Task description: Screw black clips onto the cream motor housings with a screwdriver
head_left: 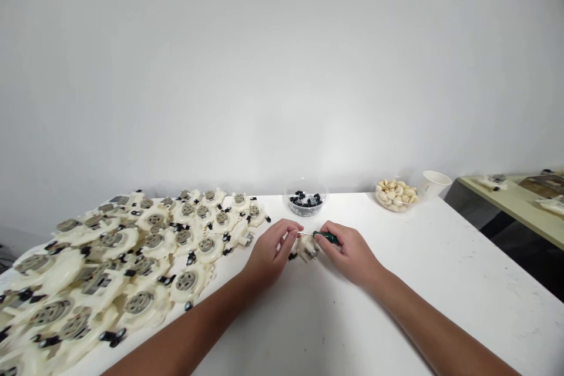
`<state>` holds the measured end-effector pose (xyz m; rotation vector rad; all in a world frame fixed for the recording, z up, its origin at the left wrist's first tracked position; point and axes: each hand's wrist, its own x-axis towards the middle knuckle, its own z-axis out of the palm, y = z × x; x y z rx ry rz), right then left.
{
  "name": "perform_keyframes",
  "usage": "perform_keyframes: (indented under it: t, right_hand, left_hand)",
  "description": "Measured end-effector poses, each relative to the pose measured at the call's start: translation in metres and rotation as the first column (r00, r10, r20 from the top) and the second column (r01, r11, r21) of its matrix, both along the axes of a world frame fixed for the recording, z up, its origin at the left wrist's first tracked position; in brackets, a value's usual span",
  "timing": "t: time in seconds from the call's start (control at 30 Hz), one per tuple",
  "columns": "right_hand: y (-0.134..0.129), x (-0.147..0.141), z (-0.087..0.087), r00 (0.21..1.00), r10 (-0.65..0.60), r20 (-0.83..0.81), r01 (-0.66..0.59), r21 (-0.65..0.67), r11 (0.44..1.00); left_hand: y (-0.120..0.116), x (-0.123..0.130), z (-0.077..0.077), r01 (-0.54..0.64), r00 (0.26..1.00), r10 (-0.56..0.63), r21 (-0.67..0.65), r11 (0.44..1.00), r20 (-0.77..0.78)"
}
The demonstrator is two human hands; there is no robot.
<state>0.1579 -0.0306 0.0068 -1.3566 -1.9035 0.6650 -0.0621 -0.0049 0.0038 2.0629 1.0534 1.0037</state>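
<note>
The right fingers (328,234) are closed around a green-handled screwdriver (330,238); the left fingers (288,236) pinch near its tip, their exact grip unclear, above a cream motor part (307,248). Beyond, one clear bowl (305,210) holds black pieces (308,198), another (395,205) pale oval pieces (392,191).

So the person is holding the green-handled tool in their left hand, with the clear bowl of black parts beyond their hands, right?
Not quite: the head view shows the green-handled tool in the right hand. The clear bowl is indeed beyond the hands.
</note>
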Motion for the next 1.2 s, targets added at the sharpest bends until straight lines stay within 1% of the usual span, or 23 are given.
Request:
perform_keyframes:
  t: [0.13, 0.27, 0.37, 0.47, 0.73, 0.83, 1.0, 1.2]
  right_hand:
    - [0.001, 0.001, 0.001, 0.999, 0.046, 0.025, -0.046, -0.010, 0.999]
    - [0.003, 0.001, -0.003, 0.997, 0.048, 0.061, -0.049, 0.016, 0.999]
    - [0.005, 0.002, -0.007, 0.997, 0.028, 0.079, -0.031, 0.047, 0.998]
    - [0.006, 0.002, -0.008, 0.995, 0.036, 0.094, -0.041, 0.056, 0.998]
    - [0.004, 0.002, -0.008, 0.993, 0.096, 0.074, -0.096, -0.012, 0.995]
    - [0.002, 0.001, -0.005, 0.992, 0.111, 0.057, -0.110, -0.023, 0.994]
    - [-0.001, 0.000, 0.005, 0.991, 0.115, 0.068, -0.113, -0.037, 0.993]
    - [-0.002, 0.000, 0.009, 0.987, 0.069, 0.147, -0.068, -0.010, 0.998]
  left_hand:
    - [-0.001, -0.001, 0.002, -0.005, 1.000, 0.006, -0.106, 0.994, 0.005]
    - [0.000, -0.002, 0.003, -0.027, 1.000, 0.026, -0.145, 0.989, -0.012]
    - [0.001, -0.002, 0.003, -0.043, 0.999, 0.042, -0.129, 0.991, -0.011]
    - [0.002, -0.002, 0.002, -0.041, 0.999, 0.041, -0.119, 0.992, 0.000]
    - [0.004, -0.001, -0.004, -0.035, 0.999, 0.041, -0.174, 0.984, 0.032]
    - [0.003, -0.002, -0.005, -0.043, 0.998, 0.051, -0.197, 0.980, 0.034]
    - [0.004, -0.005, -0.006, -0.063, 0.998, 0.063, -0.174, 0.983, -0.007]
    - [0.005, -0.007, -0.007, -0.013, 1.000, 0.012, -0.125, 0.992, -0.006]
